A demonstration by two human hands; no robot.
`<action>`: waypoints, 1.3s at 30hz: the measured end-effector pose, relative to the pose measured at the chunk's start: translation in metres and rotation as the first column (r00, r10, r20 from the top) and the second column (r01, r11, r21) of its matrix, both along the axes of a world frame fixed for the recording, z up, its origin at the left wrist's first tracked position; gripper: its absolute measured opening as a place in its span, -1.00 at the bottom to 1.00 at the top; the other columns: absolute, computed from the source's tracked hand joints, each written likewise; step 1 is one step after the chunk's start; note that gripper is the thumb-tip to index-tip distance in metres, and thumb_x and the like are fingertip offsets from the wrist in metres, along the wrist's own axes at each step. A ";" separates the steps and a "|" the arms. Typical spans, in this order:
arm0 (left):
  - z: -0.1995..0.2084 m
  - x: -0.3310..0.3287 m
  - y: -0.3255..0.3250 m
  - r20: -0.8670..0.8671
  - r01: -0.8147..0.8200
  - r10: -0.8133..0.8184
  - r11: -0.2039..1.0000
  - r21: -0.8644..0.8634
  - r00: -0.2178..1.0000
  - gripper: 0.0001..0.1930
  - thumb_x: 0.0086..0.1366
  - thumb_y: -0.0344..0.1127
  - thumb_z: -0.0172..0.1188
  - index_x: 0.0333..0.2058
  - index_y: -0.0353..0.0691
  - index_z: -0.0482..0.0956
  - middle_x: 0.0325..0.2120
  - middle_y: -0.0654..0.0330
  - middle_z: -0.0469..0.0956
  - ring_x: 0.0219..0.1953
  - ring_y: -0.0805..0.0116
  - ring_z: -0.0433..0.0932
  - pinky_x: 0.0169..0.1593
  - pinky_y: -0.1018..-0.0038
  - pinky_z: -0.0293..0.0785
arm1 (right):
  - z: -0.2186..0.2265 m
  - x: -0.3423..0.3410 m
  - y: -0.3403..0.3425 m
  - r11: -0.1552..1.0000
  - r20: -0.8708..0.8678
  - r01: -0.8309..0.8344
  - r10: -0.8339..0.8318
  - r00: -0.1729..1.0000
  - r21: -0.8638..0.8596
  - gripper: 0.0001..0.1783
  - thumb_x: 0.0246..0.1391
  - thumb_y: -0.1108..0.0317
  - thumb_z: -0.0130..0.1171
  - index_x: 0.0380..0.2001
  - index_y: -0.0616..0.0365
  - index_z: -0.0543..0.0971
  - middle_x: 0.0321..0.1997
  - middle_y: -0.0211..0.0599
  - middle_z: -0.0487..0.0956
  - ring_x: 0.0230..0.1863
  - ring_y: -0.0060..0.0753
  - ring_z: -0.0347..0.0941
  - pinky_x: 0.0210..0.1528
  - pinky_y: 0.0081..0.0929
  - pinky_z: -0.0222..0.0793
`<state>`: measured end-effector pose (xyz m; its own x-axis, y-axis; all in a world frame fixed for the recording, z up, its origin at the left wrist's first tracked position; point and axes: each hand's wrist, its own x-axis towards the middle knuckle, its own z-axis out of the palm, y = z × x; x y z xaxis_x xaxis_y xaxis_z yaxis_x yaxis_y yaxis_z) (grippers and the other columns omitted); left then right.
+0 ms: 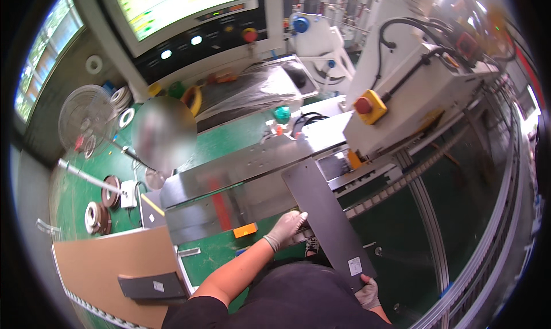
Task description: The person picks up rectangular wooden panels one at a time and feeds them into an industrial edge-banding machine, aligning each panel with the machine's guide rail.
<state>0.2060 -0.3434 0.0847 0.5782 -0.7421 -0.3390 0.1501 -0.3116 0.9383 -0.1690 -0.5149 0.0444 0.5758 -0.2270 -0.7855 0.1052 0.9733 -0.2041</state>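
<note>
A long dark grey panel (328,214) with a white label near its close end lies slantwise before me. Its far end reaches over the metal machine bed (261,194). My left hand (285,228), in a pale glove, is closed at the panel's left edge, thumb against the edge and fingers partly hidden. At the close end my right hand (368,293), also gloved, grips the lower right corner, with the thumb on top and the other fingers largely underneath. A similar dark panel (150,286) with a label rests on a brown board (109,254) to the left.
On the right stands a white machine housing with a yellow box and red button (364,105). Beside it run a roller track (410,177) and metal rails (429,231). An orange block (245,230) sits by the bed. Farther off are a fan (86,119) and a screen (178,8).
</note>
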 end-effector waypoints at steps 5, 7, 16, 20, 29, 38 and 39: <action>-0.026 -0.002 -0.048 0.563 0.024 -0.060 0.997 0.070 0.824 -0.60 0.56 -0.10 -0.04 -0.22 -0.36 0.58 -0.40 -0.01 0.56 -0.29 0.04 0.54 -0.10 0.24 0.50 | 0.034 0.037 0.010 0.988 0.038 0.156 -0.157 0.987 0.016 -0.47 0.16 0.28 0.08 0.18 0.26 0.51 0.22 -0.06 0.57 0.25 0.10 0.48 0.42 0.10 0.26; -0.026 -0.005 -0.061 0.618 0.029 -0.047 0.999 0.040 0.785 -0.59 0.56 -0.10 -0.04 -0.23 -0.36 0.59 -0.39 0.02 0.59 -0.29 0.09 0.56 -0.10 0.26 0.52 | 0.031 0.039 0.001 0.978 0.061 0.205 -0.207 0.976 0.039 -0.44 0.19 0.21 0.06 0.21 0.23 0.50 0.25 -0.04 0.55 0.27 0.10 0.46 0.42 0.09 0.26; 0.000 -0.011 -0.159 -0.437 -0.272 0.208 0.958 -0.090 0.875 -0.62 0.56 -0.10 0.04 -0.21 -0.36 0.61 -0.29 0.17 0.66 -0.28 0.43 0.56 -0.11 0.41 0.55 | 0.035 0.036 -0.088 0.959 0.052 0.284 -0.283 0.958 -0.007 -0.42 0.23 0.11 0.06 0.24 0.16 0.48 0.28 -0.06 0.54 0.29 0.10 0.46 0.38 0.10 0.31; -0.050 -0.017 -0.201 -0.374 -0.270 0.229 0.961 -0.060 0.899 -0.56 0.56 -0.04 0.04 -0.20 -0.38 0.63 -0.30 0.18 0.66 -0.29 0.41 0.55 -0.14 0.39 0.52 | 0.043 0.045 -0.130 0.952 0.031 0.296 -0.295 0.955 -0.072 -0.44 0.26 0.04 0.07 0.20 0.14 0.52 0.23 -0.08 0.58 0.24 0.09 0.50 0.35 0.10 0.36; -0.035 -0.021 -0.309 -0.217 -0.218 0.191 0.970 -0.107 0.957 -0.40 0.55 0.10 -0.03 -0.09 -0.48 0.61 -0.18 0.09 0.66 -0.14 0.33 0.54 0.04 0.36 0.44 | 0.045 0.045 -0.226 0.897 -0.014 0.301 -0.323 0.946 -0.323 -0.48 0.37 -0.01 -0.06 0.19 0.06 0.54 0.18 -0.17 0.61 0.19 0.01 0.54 0.28 0.10 0.44; 0.009 -0.008 -0.242 -0.211 0.361 -0.331 0.924 0.123 0.920 -0.53 0.47 0.05 -0.02 -0.10 -0.28 0.62 -0.17 -0.02 0.63 -0.02 0.00 0.60 0.08 0.18 0.50 | 0.007 0.051 -0.295 -0.101 -0.257 -0.493 -0.753 0.605 -0.864 -0.48 0.40 0.07 0.03 0.21 0.25 0.48 0.34 -0.02 0.45 0.37 -0.04 0.33 0.43 -0.03 0.19; -0.015 -0.019 -0.205 0.286 0.298 -0.306 0.952 0.074 0.908 -0.52 0.42 0.10 0.06 -0.09 -0.24 0.62 -0.14 -0.08 0.64 -0.03 -0.05 0.62 0.03 0.14 0.53 | 0.024 0.072 -0.285 -0.269 -0.240 -0.576 -0.716 0.656 -0.772 -0.48 0.39 0.09 0.05 0.22 0.25 0.48 0.33 0.01 0.44 0.37 -0.03 0.32 0.43 -0.03 0.18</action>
